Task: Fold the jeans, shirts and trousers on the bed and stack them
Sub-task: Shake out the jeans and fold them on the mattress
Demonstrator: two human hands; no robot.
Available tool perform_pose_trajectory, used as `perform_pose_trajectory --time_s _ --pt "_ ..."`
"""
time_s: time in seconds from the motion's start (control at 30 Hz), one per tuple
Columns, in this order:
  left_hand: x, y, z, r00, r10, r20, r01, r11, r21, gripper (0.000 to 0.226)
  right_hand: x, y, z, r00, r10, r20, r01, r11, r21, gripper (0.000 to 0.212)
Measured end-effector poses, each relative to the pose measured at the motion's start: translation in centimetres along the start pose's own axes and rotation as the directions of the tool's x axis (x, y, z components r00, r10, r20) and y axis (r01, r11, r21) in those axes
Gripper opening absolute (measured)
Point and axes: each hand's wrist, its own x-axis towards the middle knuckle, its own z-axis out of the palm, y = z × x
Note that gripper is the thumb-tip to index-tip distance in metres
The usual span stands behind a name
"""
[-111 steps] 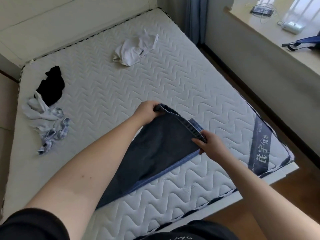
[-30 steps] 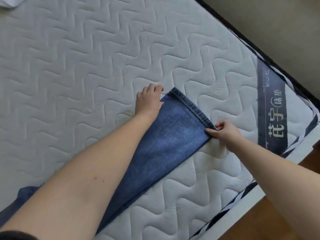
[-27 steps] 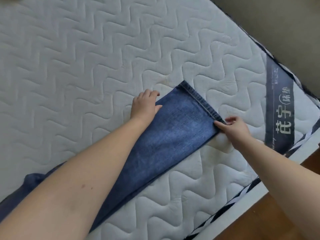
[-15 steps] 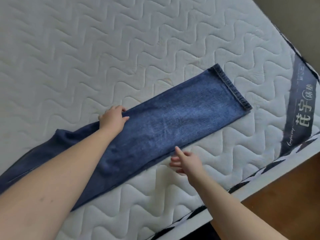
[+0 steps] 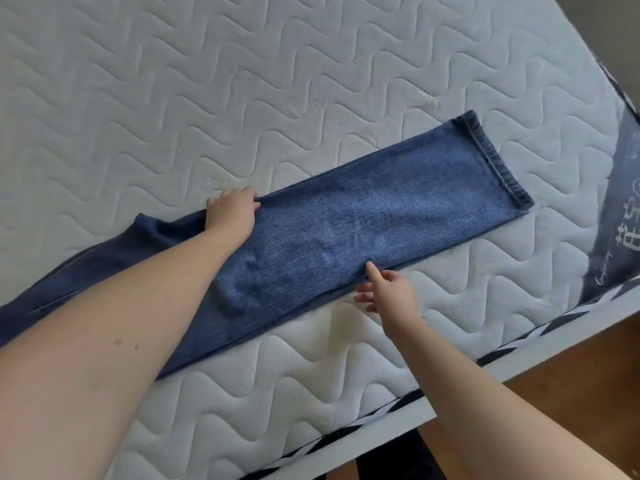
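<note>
Blue jeans [image 5: 363, 230] lie flat across the white quilted mattress [image 5: 242, 81], legs stacked, hems at the right. Their waist end runs off the left under my forearm. My left hand [image 5: 232, 213] rests on the far edge of the jeans about midway, fingers curled over the denim edge. At the near edge, my right hand [image 5: 388, 289] has straight fingers, and its index fingertip touches the denim.
The mattress's near edge with a black-and-white striped border [image 5: 381, 414] runs diagonally at lower right. A dark label panel [image 5: 620, 216] with white characters lies at the right corner. Wooden floor [image 5: 571, 393] shows beyond the edge.
Both hands left the hem end and slid back along the leg toward the middle. The jeans now lie stretched flat. The view shifted, so the other clothes are out of sight.
</note>
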Motion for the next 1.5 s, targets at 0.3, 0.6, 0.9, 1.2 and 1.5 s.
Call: perform_pose_trajectory --time_s 0.3,0.6,0.9,1.2,1.5 --pt "0.8 -1.8 -0.4 0.996 0.052 0.066 -0.053 0.998 0.017 0.021 1.0 -0.6 -0.6 0.999 0.03 0.03 -0.031 1.0 0.003 0.021" --pt "1.5 -5.6 -1.3 0.979 0.066 0.194 -0.05 0.995 -0.084 0.032 0.3 0.9 -0.3 0.986 0.095 0.135 -0.08 0.99 -0.113 0.036" --pt "-0.3 -15.7 -3.6 0.88 0.104 0.463 -0.104 0.994 -0.027 0.04 -1.6 2.9 7.5 0.924 0.21 0.319 -0.183 0.976 -0.115 0.027" --pt "-1.4 -20.7 -3.0 0.977 -0.161 0.143 0.194 0.945 -0.262 0.037 -3.9 4.1 7.8 0.979 0.131 0.158 -0.047 0.893 -0.447 0.054" --pt "-3.5 -24.1 -0.6 0.946 -0.158 0.283 0.268 0.875 -0.404 0.037 -4.0 -1.7 15.8 0.905 -0.297 0.305 0.414 0.783 -0.464 0.029"
